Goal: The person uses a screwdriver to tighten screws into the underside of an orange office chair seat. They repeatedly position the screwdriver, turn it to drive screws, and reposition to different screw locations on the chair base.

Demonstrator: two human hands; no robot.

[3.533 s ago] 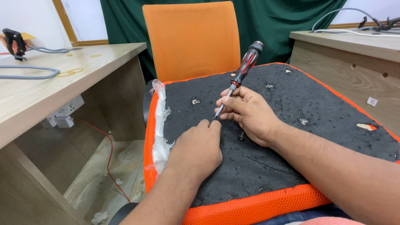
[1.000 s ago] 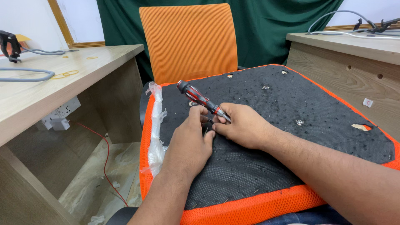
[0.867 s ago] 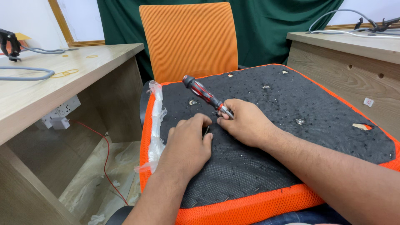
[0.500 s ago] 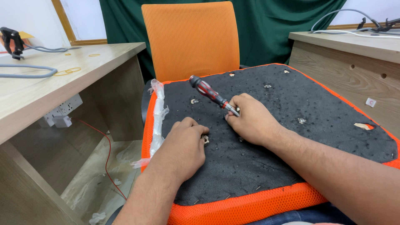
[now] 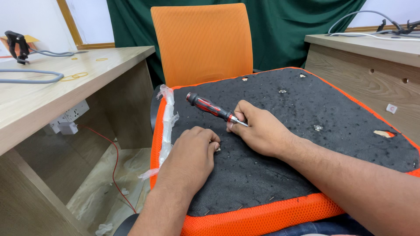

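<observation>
We have a big seat cushion (image 5: 284, 144) turned upside down across our lap. Its underside is black and fuzzy, and an orange mesh edge runs all around it. Behind it stands an orange chair back (image 5: 202, 43). A wooden desk (image 5: 52, 96) is on our left, and another desk (image 5: 372, 57) is on our right.

Crinkly clear plastic wrap (image 5: 168, 118) hangs along the left edge of the cushion. Little metal bits, maybe screws or staples, sit here and there on the black cloth.

Our right hand (image 5: 262, 131) is closed around a screwdriver (image 5: 212, 108) with a red and black handle. The fingers pinch it down near the metal end, and the handle sticks up and away to the left. We cannot see the tip, because the hand hides it.

Our left hand (image 5: 190, 159) is curled and presses down on the black cloth, just beside the right hand. Its fingertips touch a tiny shiny piece (image 5: 218, 149). We cannot tell if they pinch it.

To do this well, we think we should press the cushion flat so it does not wobble. We should keep the tool tip low and slow, and point it away from our left fingers so it cannot slip and poke them.
</observation>
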